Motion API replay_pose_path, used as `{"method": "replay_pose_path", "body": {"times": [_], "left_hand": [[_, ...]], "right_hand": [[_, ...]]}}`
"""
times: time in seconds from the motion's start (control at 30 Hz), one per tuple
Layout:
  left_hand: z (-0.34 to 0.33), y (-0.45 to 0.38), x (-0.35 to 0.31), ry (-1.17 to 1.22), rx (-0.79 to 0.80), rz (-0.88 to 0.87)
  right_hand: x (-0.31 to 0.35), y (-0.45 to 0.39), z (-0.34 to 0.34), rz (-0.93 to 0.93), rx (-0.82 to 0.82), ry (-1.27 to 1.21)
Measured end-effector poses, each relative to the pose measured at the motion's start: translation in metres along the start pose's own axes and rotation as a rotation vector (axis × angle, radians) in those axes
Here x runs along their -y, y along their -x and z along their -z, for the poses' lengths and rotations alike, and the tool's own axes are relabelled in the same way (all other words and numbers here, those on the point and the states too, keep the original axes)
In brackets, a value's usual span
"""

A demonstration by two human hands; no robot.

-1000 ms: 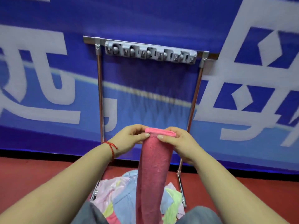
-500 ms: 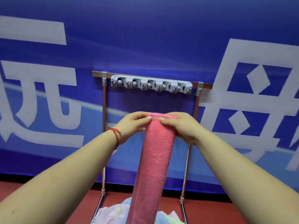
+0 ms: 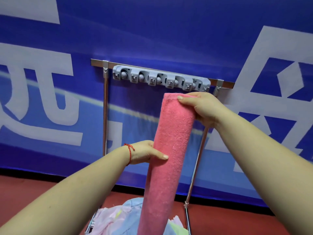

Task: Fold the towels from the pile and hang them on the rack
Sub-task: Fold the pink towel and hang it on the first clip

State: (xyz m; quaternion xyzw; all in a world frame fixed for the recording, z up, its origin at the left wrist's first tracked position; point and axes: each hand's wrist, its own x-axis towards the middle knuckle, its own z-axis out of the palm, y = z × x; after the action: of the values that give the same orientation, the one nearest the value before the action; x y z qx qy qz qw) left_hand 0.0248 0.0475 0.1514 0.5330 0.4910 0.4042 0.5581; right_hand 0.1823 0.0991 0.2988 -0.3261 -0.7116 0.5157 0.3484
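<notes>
Behind everything hangs a blue banner (image 3: 152,31) with large white characters, above a red floor (image 3: 42,189). In the head view, a metal rack (image 3: 105,116) stands against it, its top bar carrying a grey clip strip (image 3: 160,79) just above the right hand's fingers (image 3: 182,98). The right hand (image 3: 203,109) pinches the top edge of a folded pink towel (image 3: 169,158), thumb in front. The left hand (image 3: 145,152), a red string bracelet (image 3: 129,154) at its wrist, grips the towel's left side lower down. The towel hangs as a long narrow band, covering part of the rack's frame. Below the fingers lies the pile of towels (image 3: 118,219), pale pink, blue and green.
</notes>
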Motion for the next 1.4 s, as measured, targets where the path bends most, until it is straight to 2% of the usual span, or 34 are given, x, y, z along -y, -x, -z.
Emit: {"method": "replay_pose_path", "body": {"times": [0.13,0.23,0.3,0.43,0.53,0.7,0.9,1.07,1.4], "left_hand": [[-0.005,-0.012,0.021,-0.028,0.031,0.06],[-0.017,-0.02,0.038,0.044,0.002,0.046],[-0.026,-0.025,0.044,0.111,-0.109,-0.045],[-0.036,-0.034,0.043,0.242,-0.472,-0.221],[-0.034,-0.04,0.041,0.184,-0.58,-0.307],[-0.026,-0.043,0.039,0.08,-0.518,-0.31],[-0.021,-0.039,0.043,-0.007,-0.447,-0.306],[-0.014,-0.032,0.044,0.066,-0.457,-0.294],[-0.014,-0.029,0.044,0.162,-0.292,-0.209]], "right_hand": [[0.002,-0.019,0.016,-0.08,-0.127,-0.068],[0.004,-0.029,0.018,-0.158,-0.203,-0.206],[0.008,-0.032,0.017,-0.165,-0.221,-0.257],[0.016,-0.032,0.019,-0.112,-0.218,-0.167],[0.019,-0.03,0.022,-0.046,-0.192,-0.051],[0.022,-0.024,0.03,0.083,-0.081,0.04],[0.022,-0.018,0.036,0.118,0.025,0.084],[0.02,-0.014,0.045,0.105,0.046,0.081],[0.021,-0.006,0.043,0.029,0.243,0.033]]}}
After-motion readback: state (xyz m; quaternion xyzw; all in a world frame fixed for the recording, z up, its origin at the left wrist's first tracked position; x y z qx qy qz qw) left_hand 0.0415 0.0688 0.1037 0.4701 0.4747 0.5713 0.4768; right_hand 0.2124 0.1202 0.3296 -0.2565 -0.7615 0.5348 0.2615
